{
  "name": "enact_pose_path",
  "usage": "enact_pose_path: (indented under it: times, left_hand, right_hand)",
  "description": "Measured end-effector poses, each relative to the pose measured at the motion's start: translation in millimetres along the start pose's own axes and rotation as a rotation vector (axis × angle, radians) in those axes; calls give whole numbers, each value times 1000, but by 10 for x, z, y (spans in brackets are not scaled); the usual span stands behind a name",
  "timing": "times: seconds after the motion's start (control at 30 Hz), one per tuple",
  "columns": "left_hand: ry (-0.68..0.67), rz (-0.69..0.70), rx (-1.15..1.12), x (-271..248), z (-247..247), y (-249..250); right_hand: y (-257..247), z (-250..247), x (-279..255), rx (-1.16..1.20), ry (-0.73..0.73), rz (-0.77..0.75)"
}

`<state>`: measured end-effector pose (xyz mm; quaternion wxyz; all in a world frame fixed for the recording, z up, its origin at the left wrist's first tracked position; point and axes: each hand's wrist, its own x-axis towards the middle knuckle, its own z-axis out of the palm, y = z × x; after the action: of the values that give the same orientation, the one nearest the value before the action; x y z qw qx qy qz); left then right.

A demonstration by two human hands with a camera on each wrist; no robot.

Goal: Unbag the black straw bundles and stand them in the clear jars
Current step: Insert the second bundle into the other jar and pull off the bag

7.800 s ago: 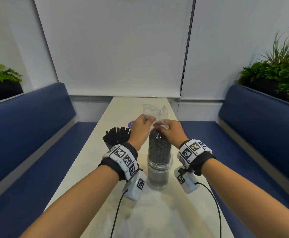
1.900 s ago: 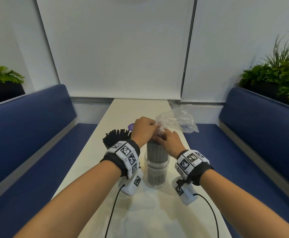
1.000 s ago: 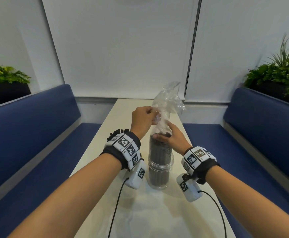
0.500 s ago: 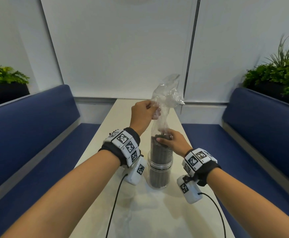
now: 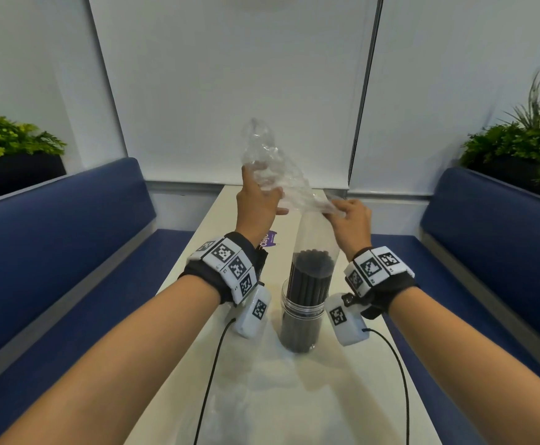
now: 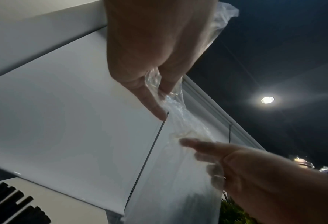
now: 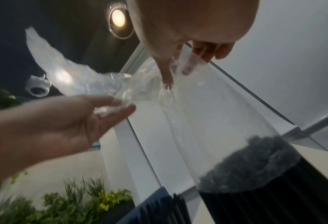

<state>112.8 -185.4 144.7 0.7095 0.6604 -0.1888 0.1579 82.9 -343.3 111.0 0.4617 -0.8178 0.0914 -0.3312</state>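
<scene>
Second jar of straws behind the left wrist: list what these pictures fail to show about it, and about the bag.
- Second jar: hidden in the head view by the left wristband; only loose straw tips show at the left wrist view's corner, cut off by the edge.
- Purple label: half covered by the left hand, text unreadable.
- Plastic bag: whether its bottom has cleared the jar cannot be told; clear film on clear wall.
</scene>
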Motion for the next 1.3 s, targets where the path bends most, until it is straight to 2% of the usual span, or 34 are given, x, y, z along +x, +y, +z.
enact_pose_path:
  times: [0.13, 0.27, 0.37, 0.43, 0.53, 0.57, 0.63, 0.7, 0.77, 0.8, 0.87, 0.93, 1.0, 1.07, 1.17, 1.23, 1.3]
  left_hand:
    - [56, -69, 92, -25, -84, -60]
    - [203, -228, -151, -214, -329, -98]
    - [238, -282, -529, -545, -596, -73]
    - [109, -435, -717, -833, -785, -33]
    - [-199, -649, -624, -1189, -1064, -60]
    - [-259, -704, -614, -1276, -1152, -124]
    - [-239, -767, -663, -1406, -1305, -248]
    - [-147, -796, -659, -1486, -1416, -350]
    - [-67, -805, -519, -1542, -1470, -427]
    - [-54, -807, -379, -1585, -1487, -476]
    - [-104, -803, -133, -1683, -1519, -617]
    - [-193, -835, -1, -1789, -1508, -727]
    - [-279, -900, 51, -1874, -1449, -813]
    - [-310, -986, 48, -1924, -1391, -827]
    - [-337, -1090, 52, -1949, -1432, -856]
    - [-384, -1003, 276, -1908, -1529, -897]
    - [-396, -774, 608, -1815, -1586, -878]
  right_hand:
    - [-269, -154, 12, 367, 26, 98]
    - [-563, -292, -218, 644, -157, 106]
    - [-668, -302, -498, 754, -309, 86]
    - [-664, -270, -668, 789, -405, 106]
    - [-589, -135, -937, 924, -565, 236]
    - [-542, -78, -1025, 976, -597, 305]
    - [-437, 33, -1197, 1004, -666, 440]
    - [-310, 112, -1359, 909, -774, 503]
    - [-145, 144, -1482, 700, -856, 440]
    - [-63, 140, -1534, 562, -862, 339]
    - [50, 125, -1618, 285, -843, -2]
    - [131, 174, -1733, 54, -883, -350]
    - [242, 278, -1867, -138, -951, -551]
    - [374, 360, -1942, -247, -961, -559]
    - [644, 390, -1975, -372, -978, -433]
    - [817, 382, -2008, -465, -1103, -378]
    - [918, 369, -2042, -500, -1260, -329]
